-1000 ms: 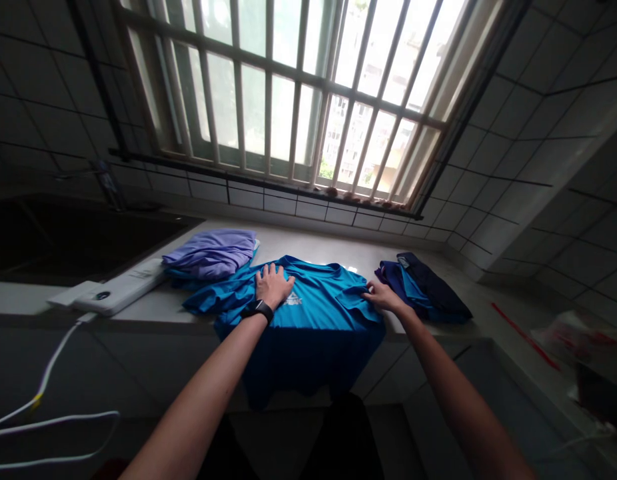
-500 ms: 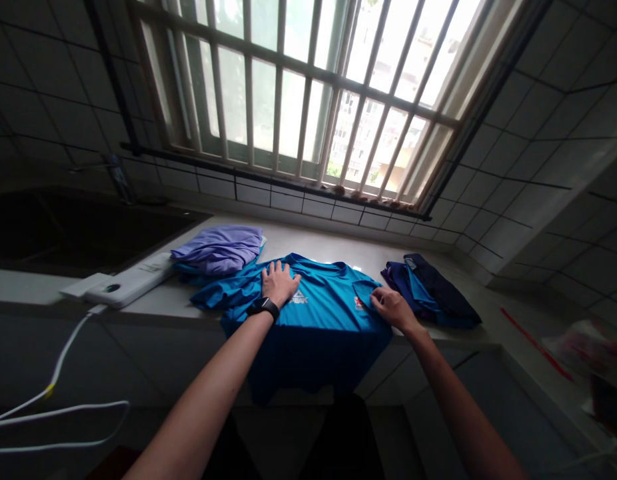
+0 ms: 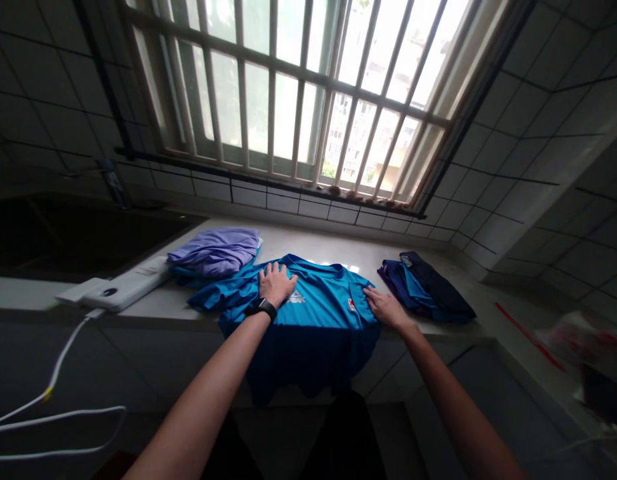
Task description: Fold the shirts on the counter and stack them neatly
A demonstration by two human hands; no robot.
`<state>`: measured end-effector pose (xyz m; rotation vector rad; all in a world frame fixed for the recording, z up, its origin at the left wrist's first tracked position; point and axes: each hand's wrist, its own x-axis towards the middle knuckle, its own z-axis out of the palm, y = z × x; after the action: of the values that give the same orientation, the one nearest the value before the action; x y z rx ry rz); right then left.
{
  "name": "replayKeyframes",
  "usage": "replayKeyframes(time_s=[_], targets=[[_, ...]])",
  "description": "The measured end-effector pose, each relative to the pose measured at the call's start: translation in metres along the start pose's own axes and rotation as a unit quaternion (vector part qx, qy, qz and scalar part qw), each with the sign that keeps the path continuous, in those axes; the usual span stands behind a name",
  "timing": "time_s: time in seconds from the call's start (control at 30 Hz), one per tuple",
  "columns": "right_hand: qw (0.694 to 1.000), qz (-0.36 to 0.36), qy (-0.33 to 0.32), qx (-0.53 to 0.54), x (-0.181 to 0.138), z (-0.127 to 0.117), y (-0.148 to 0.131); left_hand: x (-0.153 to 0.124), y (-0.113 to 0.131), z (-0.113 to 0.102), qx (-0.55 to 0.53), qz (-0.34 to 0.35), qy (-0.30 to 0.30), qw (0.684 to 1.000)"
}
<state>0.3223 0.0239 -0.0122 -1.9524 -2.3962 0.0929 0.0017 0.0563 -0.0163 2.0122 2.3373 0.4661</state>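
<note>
A blue T-shirt (image 3: 318,293) with a white chest logo lies spread on the white counter, its lower part hanging over the front edge. My left hand (image 3: 277,283), with a dark watch at the wrist, rests flat on its chest, fingers spread. On the other side, my right hand (image 3: 386,307) lies along the shirt's right edge, fingers stretched out over the folded-in sleeve. The left sleeve still reaches out sideways, near a heap of lilac and blue clothes (image 3: 216,250).
Folded dark and blue clothes (image 3: 428,287) lie on the counter (image 3: 333,243) to the right. A white power strip (image 3: 128,283) with a cable sits at the left, beside the dark sink (image 3: 78,233). A red strip (image 3: 528,337) and a plastic bag (image 3: 578,340) are far right.
My right hand has let go of the right sleeve, now folded inward, and flattened onto that edge. The shirt's right side has drawn in. My left hand stays on the chest.
</note>
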Motion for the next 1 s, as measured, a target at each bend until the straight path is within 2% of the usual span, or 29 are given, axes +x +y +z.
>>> replayKeyframes(time_s=[0.2, 0.27, 0.33, 0.47, 0.6, 0.7, 1.0], targets=[[0.996, 0.070, -0.021, -0.048, 0.027, -0.022, 0.017, -0.001, 0.000, -0.002, -0.002, 0.000, -0.001, 1.000], [0.995, 0.074, -0.043, -0.052, 0.035, -0.033, 0.015, -0.001, 0.000, -0.003, -0.003, 0.000, -0.005, 1.000], [0.996, 0.059, -0.036, -0.064, 0.040, -0.039, 0.004, -0.001, 0.000, -0.004, -0.003, -0.001, -0.008, 1.000], [0.997, -0.012, 0.042, -0.058, 0.036, -0.023, -0.035, 0.001, 0.000, 0.000, -0.005, -0.002, 0.001, 1.000], [0.999, -0.021, -0.011, -0.044, 0.026, 0.005, -0.060, 0.001, -0.002, 0.004, -0.005, 0.002, 0.014, 1.000], [0.999, -0.009, -0.026, -0.034, 0.030, 0.011, -0.059, 0.002, -0.002, 0.004, 0.000, 0.006, 0.013, 1.000], [0.998, 0.045, -0.026, -0.024, 0.061, 0.007, -0.054, 0.011, 0.006, 0.005, 0.030, -0.005, 0.017, 0.999]])
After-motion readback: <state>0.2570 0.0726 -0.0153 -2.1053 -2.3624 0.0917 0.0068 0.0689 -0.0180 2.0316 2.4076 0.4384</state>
